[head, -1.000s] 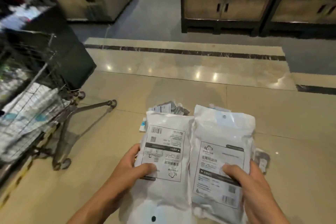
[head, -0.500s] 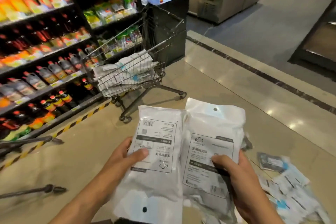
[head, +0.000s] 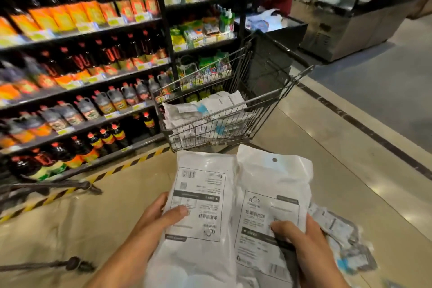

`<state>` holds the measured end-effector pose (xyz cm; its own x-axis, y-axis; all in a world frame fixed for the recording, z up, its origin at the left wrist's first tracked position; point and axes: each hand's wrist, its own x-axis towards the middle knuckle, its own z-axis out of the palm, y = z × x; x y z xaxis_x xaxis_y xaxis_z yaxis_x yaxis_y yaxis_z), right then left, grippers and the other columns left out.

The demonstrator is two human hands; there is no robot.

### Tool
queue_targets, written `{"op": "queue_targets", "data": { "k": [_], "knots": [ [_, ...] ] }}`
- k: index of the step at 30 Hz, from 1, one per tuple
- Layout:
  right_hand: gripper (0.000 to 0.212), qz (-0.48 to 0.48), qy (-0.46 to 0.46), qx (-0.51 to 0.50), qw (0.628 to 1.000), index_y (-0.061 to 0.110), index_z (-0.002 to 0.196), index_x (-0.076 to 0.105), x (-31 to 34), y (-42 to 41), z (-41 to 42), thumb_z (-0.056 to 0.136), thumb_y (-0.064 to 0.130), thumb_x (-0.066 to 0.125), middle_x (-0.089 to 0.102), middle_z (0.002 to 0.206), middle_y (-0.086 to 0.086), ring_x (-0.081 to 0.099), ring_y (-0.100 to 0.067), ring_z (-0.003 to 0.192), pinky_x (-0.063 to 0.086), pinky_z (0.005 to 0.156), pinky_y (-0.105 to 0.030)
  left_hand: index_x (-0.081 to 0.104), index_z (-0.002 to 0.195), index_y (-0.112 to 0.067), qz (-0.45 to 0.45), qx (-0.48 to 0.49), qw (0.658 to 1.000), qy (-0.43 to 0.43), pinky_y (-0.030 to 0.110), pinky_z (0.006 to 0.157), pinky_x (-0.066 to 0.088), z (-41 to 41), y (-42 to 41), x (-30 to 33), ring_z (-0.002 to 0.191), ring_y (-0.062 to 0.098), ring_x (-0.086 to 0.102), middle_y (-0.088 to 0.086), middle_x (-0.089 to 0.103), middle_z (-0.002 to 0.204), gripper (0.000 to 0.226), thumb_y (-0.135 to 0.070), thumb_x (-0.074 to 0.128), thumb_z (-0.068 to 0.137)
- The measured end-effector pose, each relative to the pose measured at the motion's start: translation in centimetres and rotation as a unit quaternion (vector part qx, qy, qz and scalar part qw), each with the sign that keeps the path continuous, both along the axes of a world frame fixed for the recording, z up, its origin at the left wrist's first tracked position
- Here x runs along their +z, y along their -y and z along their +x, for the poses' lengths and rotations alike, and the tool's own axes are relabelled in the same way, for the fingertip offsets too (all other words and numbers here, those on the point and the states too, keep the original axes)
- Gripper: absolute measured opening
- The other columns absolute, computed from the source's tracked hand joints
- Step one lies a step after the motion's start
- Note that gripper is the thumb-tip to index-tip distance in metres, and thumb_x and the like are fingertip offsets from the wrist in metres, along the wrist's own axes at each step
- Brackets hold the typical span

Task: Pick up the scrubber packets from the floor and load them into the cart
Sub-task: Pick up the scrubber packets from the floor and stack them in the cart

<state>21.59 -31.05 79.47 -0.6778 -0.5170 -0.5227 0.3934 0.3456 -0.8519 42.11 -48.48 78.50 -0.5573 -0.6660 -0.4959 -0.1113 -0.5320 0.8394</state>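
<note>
My left hand (head: 159,217) grips a white scrubber packet (head: 198,194) with a printed label, thumb on top. Beside it, my right hand (head: 301,238) grips a second white scrubber packet (head: 273,184) with a hang hole. Both packets are held flat, side by side, just in front of the wire shopping cart (head: 264,110). Several white packets (head: 205,110) lie inside the cart's basket. More scrubber packets (head: 339,234) lie scattered on the floor at the lower right, partly hidden behind my right hand.
Shelves of dark bottles (head: 77,91) line the left, with a yellow-black floor stripe (head: 117,168) along their base. Another cart's frame (head: 46,187) juts in at the left. A black bin (head: 278,30) and a chest freezer (head: 346,14) stand behind the cart.
My view has swung left and toward the cart, which is now larger and straight ahead. Both hands keep the same grip on the two packets. The floor pile has slid to the lower right.
</note>
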Motion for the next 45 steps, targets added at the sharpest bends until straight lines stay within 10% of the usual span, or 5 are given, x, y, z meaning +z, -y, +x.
{"op": "queue_targets", "data": {
  "k": [12, 25, 32, 37, 45],
  "knots": [
    [0.04, -0.001, 0.037, 0.055, 0.998, 0.018, 0.116, 0.07, 2.2, 15.2, -4.8, 0.088, -0.009, 0.064, 0.081, 0.08, 0.004, 0.075, -0.008, 0.064, 0.052, 0.049, -0.016, 0.067, 0.122, -0.008, 0.031, 0.076, 0.997, 0.003, 0.05, 0.091, 0.053, -3.5, 12.8, -0.8, 0.098, 0.039, 0.076, 0.019, 0.078, 0.111, 0.06, -0.01, 0.089, 0.066],
    [0.036, -0.017, 0.056, 0.121, 0.991, 0.01, 0.108, 0.075, -0.1, 33.4, -16.9, 0.083, -0.014, 0.065, 0.081, 0.086, -0.006, 0.073, -0.004, 0.064, 0.052, 0.052, -0.013, 0.071, 0.121, -0.018, 0.045, 0.133, 0.989, 0.048, 0.056, 0.103, 0.051, -13.8, 27.9, 1.3, 0.103, 0.036, 0.075, 0.012, 0.079, 0.113, 0.041, -0.01, 0.074, 0.08],
    [0.043, -0.003, 0.127, 0.035, 0.991, 0.015, 0.108, 0.077, -2.6, 40.7, -18.8, 0.076, -0.012, 0.066, 0.079, 0.098, -0.019, 0.075, -0.043, 0.096, 0.055, 0.1, -0.058, 0.072, 0.118, -0.018, 0.06, 0.118, 0.988, 0.078, 0.055, 0.103, 0.051, -17.8, 36.0, 1.3, 0.099, 0.035, 0.077, 0.011, 0.08, 0.109, 0.034, -0.008, 0.073, 0.085],
    [0.035, 0.004, 0.132, -0.042, 0.99, 0.016, 0.104, 0.076, -3.1, 46.0, -20.1, 0.079, -0.007, 0.068, 0.081, 0.094, -0.013, 0.076, -0.037, 0.092, 0.058, 0.087, -0.045, 0.074, 0.112, -0.028, 0.065, 0.059, 0.991, 0.103, 0.043, 0.084, 0.056, -21.0, 44.8, -0.5, 0.098, 0.029, 0.076, 0.0, 0.081, 0.104, 0.037, -0.014, 0.084, 0.079],
    [0.04, 0.024, 0.115, -0.201, 0.973, 0.022, 0.109, 0.076, -6.1, 53.9, -19.6, 0.075, 0.001, 0.074, 0.082, 0.094, -0.002, 0.075, -0.028, 0.092, 0.055, 0.073, -0.038, 0.064, 0.136, -0.021, 0.068, -0.145, 0.981, 0.114, 0.058, 0.108, 0.048, -28.2, 61.2, -5.6, 0.116, 0.037, 0.07, 0.01, 0.07, 0.133, 0.089, -0.028, 0.1, 0.056]
  ]
}}
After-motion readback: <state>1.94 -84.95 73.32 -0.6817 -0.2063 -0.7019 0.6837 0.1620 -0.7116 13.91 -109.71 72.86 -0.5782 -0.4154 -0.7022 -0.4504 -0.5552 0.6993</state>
